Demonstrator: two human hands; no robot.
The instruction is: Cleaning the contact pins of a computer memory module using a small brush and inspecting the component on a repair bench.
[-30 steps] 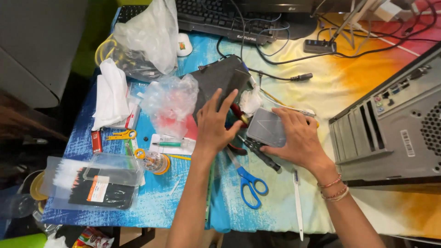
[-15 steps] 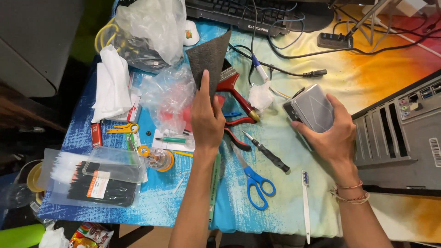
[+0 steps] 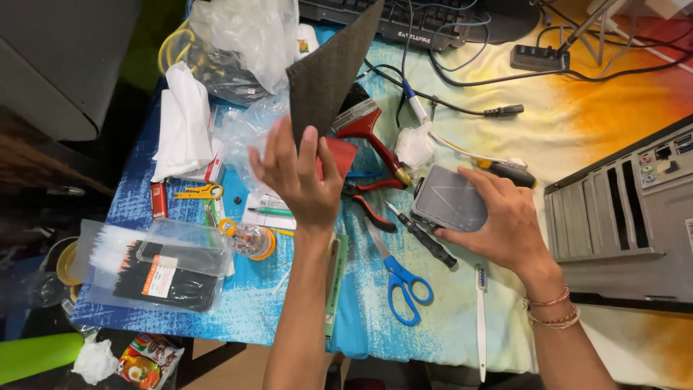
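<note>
I see my left hand (image 3: 299,177) pinching a dark felt sheet (image 3: 328,68), raised tilted above the table's cloth (image 3: 613,115). My right hand (image 3: 505,220) grips a grey box (image 3: 449,203) by its right edge, just above the cloth, with pliers (image 3: 368,206), screwdriver (image 3: 422,236) and scissors (image 3: 397,278) close beside it

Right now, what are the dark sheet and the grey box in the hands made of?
Dark sheet in left hand: looks like felt or an abrasive pad, matte and grainy, stiff enough to stand raised. Grey box in right hand: probably metal, dull sheen with a grid pattern.
</note>
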